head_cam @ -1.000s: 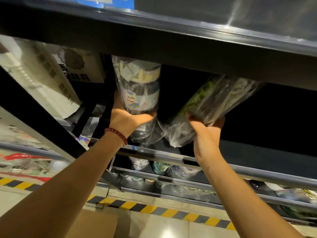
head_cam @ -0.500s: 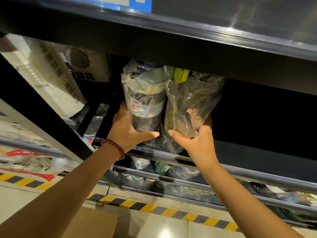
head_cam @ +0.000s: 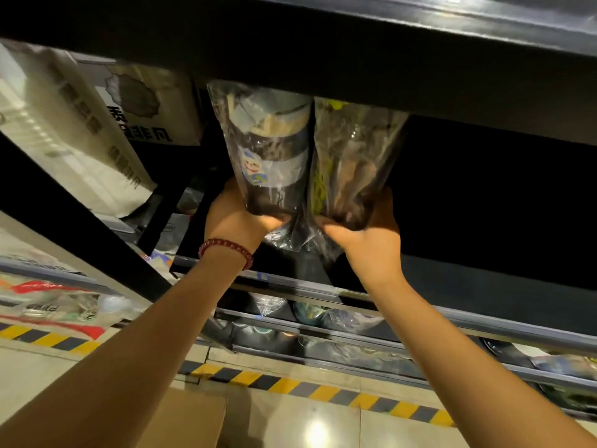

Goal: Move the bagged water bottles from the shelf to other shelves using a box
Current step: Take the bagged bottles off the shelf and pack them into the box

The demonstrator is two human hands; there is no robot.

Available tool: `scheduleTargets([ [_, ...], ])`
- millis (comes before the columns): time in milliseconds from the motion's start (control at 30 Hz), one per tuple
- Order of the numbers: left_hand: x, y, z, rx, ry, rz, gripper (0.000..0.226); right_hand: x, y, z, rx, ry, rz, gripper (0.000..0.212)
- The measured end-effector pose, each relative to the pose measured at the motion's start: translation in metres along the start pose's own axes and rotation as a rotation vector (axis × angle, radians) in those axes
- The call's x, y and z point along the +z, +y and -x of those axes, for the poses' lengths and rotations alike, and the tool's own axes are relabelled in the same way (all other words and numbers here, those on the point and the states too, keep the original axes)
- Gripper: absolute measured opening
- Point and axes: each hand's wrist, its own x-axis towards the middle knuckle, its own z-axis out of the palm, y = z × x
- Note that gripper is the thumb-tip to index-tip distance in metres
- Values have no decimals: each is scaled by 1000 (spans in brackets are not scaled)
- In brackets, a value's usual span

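Observation:
Two bagged water bottles stand side by side in the dark shelf opening, their tops hidden behind the upper shelf beam [head_cam: 323,53]. My left hand [head_cam: 235,221] grips the bottom of the left bagged bottle [head_cam: 271,156], a dark one with a cartoon sticker. My right hand [head_cam: 365,234] grips the bottom of the right bagged bottle [head_cam: 352,163], which has yellow-green markings. The two bags touch each other. A corner of the cardboard box [head_cam: 184,418] shows on the floor below my left arm.
White printed cartons [head_cam: 97,134] fill the shelf to the left. A black diagonal brace [head_cam: 80,227] crosses below them. Lower shelf rails [head_cam: 420,321] hold more bagged items [head_cam: 310,313]. Yellow-black hazard tape [head_cam: 323,389] runs along the floor.
The right bottle has swung from tilted to upright and now stands against the left one. Both hands have risen slightly, pushing the bottles deeper into the shelf opening.

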Motion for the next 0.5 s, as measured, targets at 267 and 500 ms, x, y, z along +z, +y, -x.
scheduleTargets([
  [267, 8, 3, -20, 15, 38, 158, 69, 24, -1, -32, -39, 131, -1, 75],
  [500, 15, 2, -27, 22, 101, 136, 71, 30, -1, -37, -66, 175, 36, 84],
])
